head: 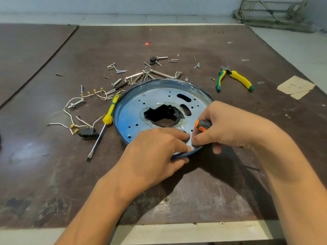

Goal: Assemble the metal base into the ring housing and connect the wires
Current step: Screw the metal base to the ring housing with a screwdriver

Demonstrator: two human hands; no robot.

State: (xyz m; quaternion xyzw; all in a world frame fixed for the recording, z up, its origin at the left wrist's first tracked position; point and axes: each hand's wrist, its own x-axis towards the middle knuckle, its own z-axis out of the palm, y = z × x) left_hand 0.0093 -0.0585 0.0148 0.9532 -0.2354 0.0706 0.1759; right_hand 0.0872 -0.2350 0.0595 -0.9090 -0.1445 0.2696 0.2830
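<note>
A round metal base point(134, 112) with a blue film, small holes and a ragged central opening lies flat on the table, inside a dark blue rim. My left hand point(155, 151) presses on its near edge with fingers pinched at the rim. My right hand point(228, 124) holds a grey and orange screwdriver point(203, 125), its handle sticking out by the thumb, tip hidden at the near rim beside my left fingers. White wires point(74, 119) with brass terminals and a black connector point(88, 133) lie left of the base.
A yellow-handled flat screwdriver point(103, 128) lies against the base's left side. Loose bolts, screws and metal brackets point(138, 75) are scattered behind the base. Green and yellow pliers point(233, 78) lie at the right, with a patch of tape point(295, 86) beyond.
</note>
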